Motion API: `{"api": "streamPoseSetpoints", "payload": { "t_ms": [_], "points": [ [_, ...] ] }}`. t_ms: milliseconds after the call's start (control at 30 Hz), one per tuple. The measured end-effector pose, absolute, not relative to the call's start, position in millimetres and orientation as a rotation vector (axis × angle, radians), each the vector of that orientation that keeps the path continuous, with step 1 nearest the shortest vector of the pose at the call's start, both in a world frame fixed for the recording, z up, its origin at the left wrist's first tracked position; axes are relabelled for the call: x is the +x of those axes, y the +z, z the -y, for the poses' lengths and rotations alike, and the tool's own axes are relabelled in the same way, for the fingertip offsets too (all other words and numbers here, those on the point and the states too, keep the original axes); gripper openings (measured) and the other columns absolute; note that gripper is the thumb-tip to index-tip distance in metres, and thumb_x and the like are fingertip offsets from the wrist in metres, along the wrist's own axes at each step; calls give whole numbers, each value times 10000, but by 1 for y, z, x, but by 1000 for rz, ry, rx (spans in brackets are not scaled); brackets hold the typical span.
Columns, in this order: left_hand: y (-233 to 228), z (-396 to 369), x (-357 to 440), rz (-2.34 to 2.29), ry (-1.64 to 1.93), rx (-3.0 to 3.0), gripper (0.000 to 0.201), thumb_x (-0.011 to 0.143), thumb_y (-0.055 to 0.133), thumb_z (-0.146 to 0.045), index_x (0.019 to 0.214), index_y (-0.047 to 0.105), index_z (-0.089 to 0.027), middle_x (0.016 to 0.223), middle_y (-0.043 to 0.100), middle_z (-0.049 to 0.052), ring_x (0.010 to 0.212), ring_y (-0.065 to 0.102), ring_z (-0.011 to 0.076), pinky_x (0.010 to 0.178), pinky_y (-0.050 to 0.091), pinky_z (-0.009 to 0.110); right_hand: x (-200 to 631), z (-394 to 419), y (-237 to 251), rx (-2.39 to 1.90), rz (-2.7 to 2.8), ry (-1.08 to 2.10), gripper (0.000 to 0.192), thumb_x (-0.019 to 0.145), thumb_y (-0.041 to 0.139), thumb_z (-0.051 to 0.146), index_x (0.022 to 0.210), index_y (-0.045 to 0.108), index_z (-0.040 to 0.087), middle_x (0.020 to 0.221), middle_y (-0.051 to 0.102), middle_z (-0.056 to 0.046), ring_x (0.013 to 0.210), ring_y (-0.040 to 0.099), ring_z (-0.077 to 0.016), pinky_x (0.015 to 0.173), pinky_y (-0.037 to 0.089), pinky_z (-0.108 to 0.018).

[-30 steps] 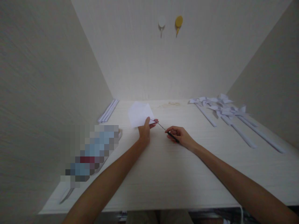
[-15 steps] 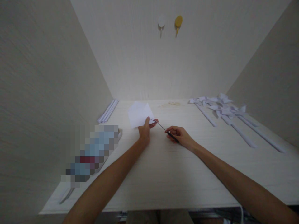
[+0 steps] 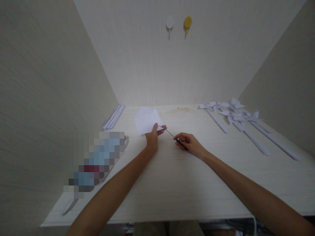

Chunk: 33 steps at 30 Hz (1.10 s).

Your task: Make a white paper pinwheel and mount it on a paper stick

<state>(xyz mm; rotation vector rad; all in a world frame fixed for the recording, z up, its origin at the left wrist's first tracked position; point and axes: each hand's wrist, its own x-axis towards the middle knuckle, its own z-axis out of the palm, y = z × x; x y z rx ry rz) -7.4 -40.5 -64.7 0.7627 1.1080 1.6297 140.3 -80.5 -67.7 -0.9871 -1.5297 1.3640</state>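
Note:
My left hand (image 3: 153,139) pinches a white piece of paper (image 3: 146,120) near its right corner, thumb on top and fingers beneath. The paper is held up over the white table. In my right hand (image 3: 188,142) is a thin tool (image 3: 180,143) with a black handle and a slim metal shaft; its exact kind is not clear. The shaft points up and left, and its tip meets the paper's corner beside my left thumb.
White paper pinwheels (image 3: 236,116) on rolled paper sticks (image 3: 256,142) lie at the right. Several white paper rolls (image 3: 114,117) sit at the back left, with a blurred-out object (image 3: 98,160) in front. Two hooks, white (image 3: 169,22) and yellow (image 3: 187,22), are on the back wall.

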Motion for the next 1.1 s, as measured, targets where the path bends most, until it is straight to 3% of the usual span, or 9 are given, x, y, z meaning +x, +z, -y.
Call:
{"api": "streamPoseSetpoints", "payload": {
  "t_ms": [433, 1100],
  "points": [
    [-67, 39, -8, -1079, 1640, 757, 170, 706, 520, -256, 713, 591, -101, 631, 668, 56, 582, 632, 143, 537, 473, 223, 141, 79, -68, -1032, 1612, 1328, 209, 644, 592, 296, 785, 519, 159, 418, 330, 114, 360, 278, -37, 366, 178, -195],
    [-65, 38, -10, -1090, 1704, 718, 175, 704, 531, -261, 745, 597, -104, 676, 669, 64, 633, 638, 145, 538, 471, 212, 141, 80, -72, -1022, 1676, 1217, 194, 657, 593, 293, 793, 538, 166, 442, 309, 107, 376, 277, -42, 372, 187, -192]
  ]
}}
